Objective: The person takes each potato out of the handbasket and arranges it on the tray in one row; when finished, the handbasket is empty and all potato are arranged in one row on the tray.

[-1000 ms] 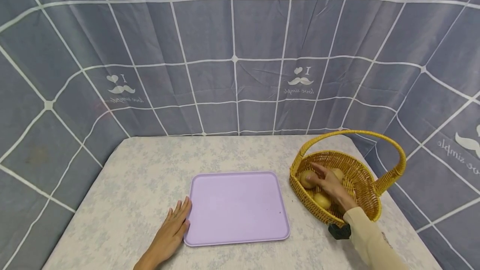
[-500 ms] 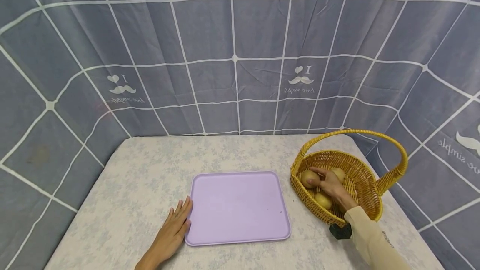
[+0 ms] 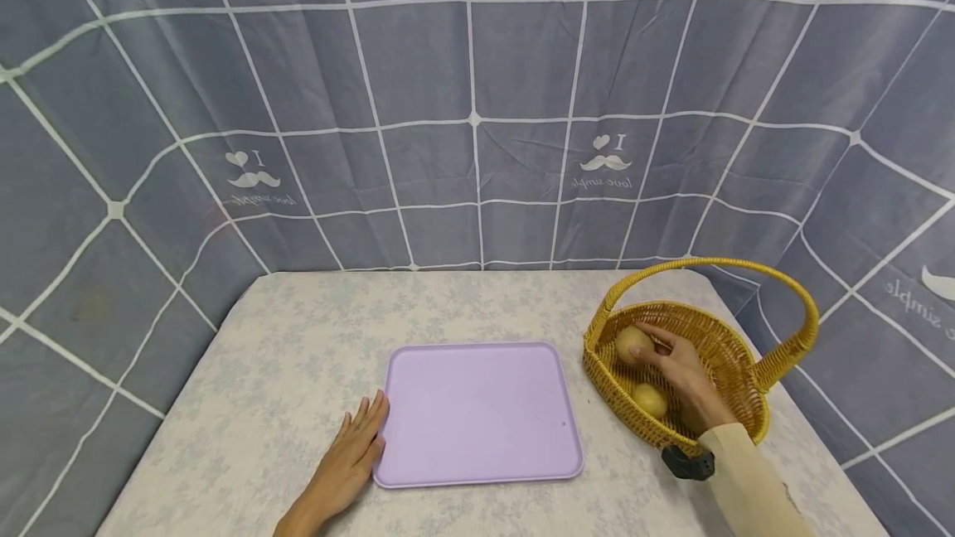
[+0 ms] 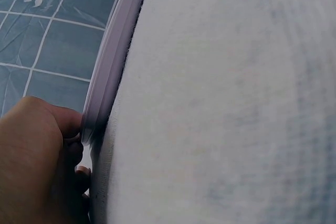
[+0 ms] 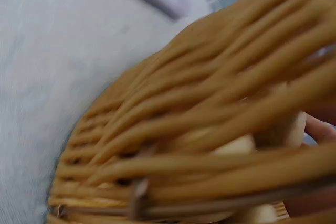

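Note:
In the head view a yellow wicker basket [image 3: 622, 398] with a tall arched handle stands on the right of the table. Inside it my right hand [image 3: 682, 367] grips a round yellow-tan potato [image 3: 632, 345], thumb on the near side and fingers over the far side. A second potato [image 3: 649, 399] lies below it in the basket; others are partly hidden by the hand and forearm. My left hand [image 3: 345, 458] rests with straight fingers against the left edge of a light purple tray [image 3: 477, 413]. In the left wrist view, the thumb [image 4: 67, 121] touches the tray's rim.
A pale floral cloth [image 3: 298, 338] covers the table. Grey curtains [image 3: 418, 65] with white grid lines hang behind and at both sides. The basket's wicker wall [image 5: 173, 114] fills much of the right wrist view. A black wrist device [image 3: 688, 462] sits beside the basket's near rim.
My right hand has closed round the potato and shifted it slightly up and to the right within the basket. The left hand stays by the tray. The head view has turned slightly left.

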`<act>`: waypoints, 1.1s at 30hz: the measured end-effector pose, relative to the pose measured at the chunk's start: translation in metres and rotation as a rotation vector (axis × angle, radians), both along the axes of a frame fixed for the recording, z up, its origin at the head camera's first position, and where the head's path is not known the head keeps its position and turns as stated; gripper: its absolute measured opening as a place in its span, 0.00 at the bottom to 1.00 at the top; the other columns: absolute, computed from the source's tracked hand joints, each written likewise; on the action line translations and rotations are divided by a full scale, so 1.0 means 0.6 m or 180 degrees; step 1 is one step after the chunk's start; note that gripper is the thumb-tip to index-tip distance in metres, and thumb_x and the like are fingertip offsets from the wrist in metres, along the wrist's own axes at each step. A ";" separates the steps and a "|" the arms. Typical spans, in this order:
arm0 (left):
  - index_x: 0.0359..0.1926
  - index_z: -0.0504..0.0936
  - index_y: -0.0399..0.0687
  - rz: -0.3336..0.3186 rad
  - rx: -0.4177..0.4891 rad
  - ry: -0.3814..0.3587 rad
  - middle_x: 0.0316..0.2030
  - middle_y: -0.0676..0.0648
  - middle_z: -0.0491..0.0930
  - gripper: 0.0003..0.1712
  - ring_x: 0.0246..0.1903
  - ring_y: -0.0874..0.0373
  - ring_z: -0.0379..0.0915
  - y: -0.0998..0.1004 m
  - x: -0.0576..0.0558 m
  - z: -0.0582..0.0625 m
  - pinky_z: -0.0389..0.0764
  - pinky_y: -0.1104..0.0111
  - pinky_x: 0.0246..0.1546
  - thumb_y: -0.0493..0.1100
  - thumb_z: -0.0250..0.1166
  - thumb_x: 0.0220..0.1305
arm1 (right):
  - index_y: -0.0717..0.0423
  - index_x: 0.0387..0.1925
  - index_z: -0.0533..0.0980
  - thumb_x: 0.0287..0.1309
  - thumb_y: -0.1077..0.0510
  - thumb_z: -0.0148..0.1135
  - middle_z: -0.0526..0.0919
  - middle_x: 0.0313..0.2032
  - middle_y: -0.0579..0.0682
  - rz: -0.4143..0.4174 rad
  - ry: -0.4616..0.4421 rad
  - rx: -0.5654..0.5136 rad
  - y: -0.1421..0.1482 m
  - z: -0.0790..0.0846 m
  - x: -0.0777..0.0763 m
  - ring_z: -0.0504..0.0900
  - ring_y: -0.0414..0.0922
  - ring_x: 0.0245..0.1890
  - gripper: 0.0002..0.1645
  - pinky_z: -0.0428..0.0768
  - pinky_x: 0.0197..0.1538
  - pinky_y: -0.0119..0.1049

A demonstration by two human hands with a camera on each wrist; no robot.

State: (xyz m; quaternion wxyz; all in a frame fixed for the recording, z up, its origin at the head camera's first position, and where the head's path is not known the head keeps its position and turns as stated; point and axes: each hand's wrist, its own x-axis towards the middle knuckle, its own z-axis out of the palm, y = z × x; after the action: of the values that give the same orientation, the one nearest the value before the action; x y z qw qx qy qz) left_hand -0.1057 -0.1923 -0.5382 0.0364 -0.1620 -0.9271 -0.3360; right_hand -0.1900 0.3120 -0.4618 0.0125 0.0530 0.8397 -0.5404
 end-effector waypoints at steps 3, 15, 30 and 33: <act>0.71 0.58 0.39 -0.0011 -0.0002 -0.0004 0.72 0.44 0.53 0.29 0.71 0.38 0.46 0.002 0.000 0.000 0.23 0.82 0.67 0.43 0.49 0.74 | 0.63 0.70 0.59 0.62 0.54 0.63 0.76 0.57 0.46 -0.0062 0.0183 -0.0469 0.002 0.023 0.021 0.76 0.31 0.51 0.40 0.73 0.47 0.17; 0.71 0.58 0.39 0.0016 0.0043 -0.0067 0.72 0.44 0.53 0.29 0.71 0.39 0.45 0.002 0.003 -0.002 0.22 0.83 0.67 0.42 0.49 0.73 | 0.72 0.68 0.56 0.62 0.80 0.42 0.70 0.63 0.53 0.0781 0.1757 -0.2238 -0.021 0.129 0.113 0.77 0.41 0.57 0.32 0.78 0.53 0.25; 0.71 0.58 0.39 0.0017 0.0097 -0.0029 0.72 0.44 0.52 0.29 0.72 0.40 0.45 0.002 0.000 -0.001 0.22 0.81 0.68 0.41 0.50 0.73 | 0.71 0.67 0.60 0.59 0.77 0.51 0.65 0.68 0.57 0.1479 0.1377 -0.2231 -0.230 0.127 0.031 0.73 0.44 0.62 0.33 0.76 0.58 0.31; 0.71 0.57 0.38 0.0023 0.0096 -0.0044 0.72 0.44 0.52 0.29 0.72 0.41 0.45 0.002 0.001 0.000 0.22 0.80 0.68 0.42 0.50 0.73 | 0.68 0.66 0.63 0.58 0.73 0.58 0.65 0.68 0.58 0.1526 0.1026 -0.1966 -0.280 0.109 0.009 0.73 0.44 0.62 0.33 0.78 0.56 0.32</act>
State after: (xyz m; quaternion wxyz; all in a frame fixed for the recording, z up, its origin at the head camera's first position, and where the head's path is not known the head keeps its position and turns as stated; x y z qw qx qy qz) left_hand -0.1051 -0.1912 -0.5385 0.0337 -0.1558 -0.9228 -0.3508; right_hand -0.1844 0.1440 -0.3966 0.0217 -0.2353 0.6181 -0.7497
